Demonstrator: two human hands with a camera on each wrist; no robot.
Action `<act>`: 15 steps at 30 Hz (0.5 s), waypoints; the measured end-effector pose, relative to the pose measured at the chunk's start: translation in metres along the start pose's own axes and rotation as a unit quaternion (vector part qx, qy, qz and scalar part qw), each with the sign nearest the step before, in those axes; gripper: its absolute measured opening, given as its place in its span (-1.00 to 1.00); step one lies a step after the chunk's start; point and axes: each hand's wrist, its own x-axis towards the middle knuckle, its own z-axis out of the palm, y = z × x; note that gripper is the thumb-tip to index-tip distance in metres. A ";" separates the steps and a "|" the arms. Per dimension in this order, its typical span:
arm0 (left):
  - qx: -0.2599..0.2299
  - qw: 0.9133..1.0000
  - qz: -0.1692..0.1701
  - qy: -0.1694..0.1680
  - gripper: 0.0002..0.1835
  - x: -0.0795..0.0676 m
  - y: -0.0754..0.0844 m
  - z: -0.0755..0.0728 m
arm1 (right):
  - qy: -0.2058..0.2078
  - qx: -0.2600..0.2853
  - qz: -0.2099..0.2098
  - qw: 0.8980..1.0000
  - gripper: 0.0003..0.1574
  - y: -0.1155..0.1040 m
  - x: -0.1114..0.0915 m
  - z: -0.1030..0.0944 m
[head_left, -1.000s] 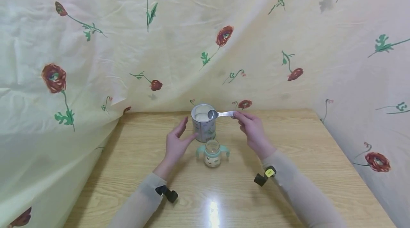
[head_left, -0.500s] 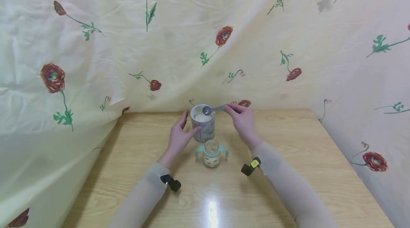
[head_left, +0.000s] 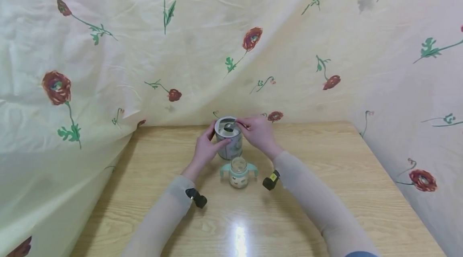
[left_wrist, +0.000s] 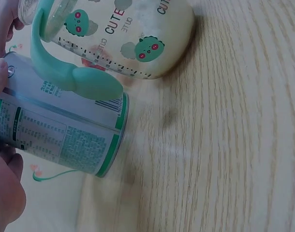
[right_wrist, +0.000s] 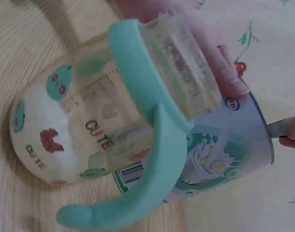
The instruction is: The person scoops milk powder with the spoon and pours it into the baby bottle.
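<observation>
The left hand (head_left: 205, 149) is clamped round the near-left side of the open can (head_left: 233, 147), thumb across its front. The right hand (head_left: 259, 131) pinches the handle of a metal spoon (head_left: 228, 127), fingertips just beside the can's right rim, the spoon's bowl at its mouth. Below both hands, the two-handled bottle (head_left: 238, 180) stands upright on the desk (head_left: 325, 160), nearer the person than the can.

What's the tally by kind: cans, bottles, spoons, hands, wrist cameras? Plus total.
Open can: 1
Two-handled bottle: 1
Metal spoon: 1
Hands: 2 (left hand, right hand)
Wrist cameras: 2 (left camera, right camera)
Total: 7
</observation>
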 end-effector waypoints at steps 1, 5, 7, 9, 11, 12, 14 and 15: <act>-0.005 1.000 0.000 0.000 0.07 0.001 -0.001 0.000 | -0.005 -0.017 -0.017 1.000 -0.79 0.000 0.001 0.001; -0.027 1.000 -0.004 0.001 0.06 0.002 -0.002 0.000 | -0.027 -0.068 -0.057 0.996 -0.80 -0.001 0.004 0.004; -0.031 0.999 -0.008 0.002 0.05 0.003 -0.002 0.000 | -0.043 -0.086 -0.056 0.994 -0.81 -0.001 0.005 0.005; -0.031 0.999 -0.015 0.003 0.04 0.003 -0.003 0.000 | -0.062 -0.095 -0.046 0.993 -0.81 -0.002 0.006 0.006; -0.030 0.999 -0.022 0.004 0.02 0.003 -0.004 -0.001 | -0.083 -0.098 -0.032 0.991 -0.81 -0.003 0.007 0.005; -0.031 0.999 -0.024 0.004 0.02 0.004 -0.004 -0.001 | -0.094 -0.097 -0.027 0.991 -0.82 -0.005 0.008 0.004; -0.035 0.999 -0.025 0.004 0.01 0.004 -0.005 -0.001 | -0.116 -0.090 -0.021 0.989 -0.82 -0.007 0.010 0.003; -0.036 0.999 -0.024 0.004 0.01 0.004 -0.005 -0.001 | -0.126 -0.086 -0.018 0.988 -0.82 -0.008 0.011 0.002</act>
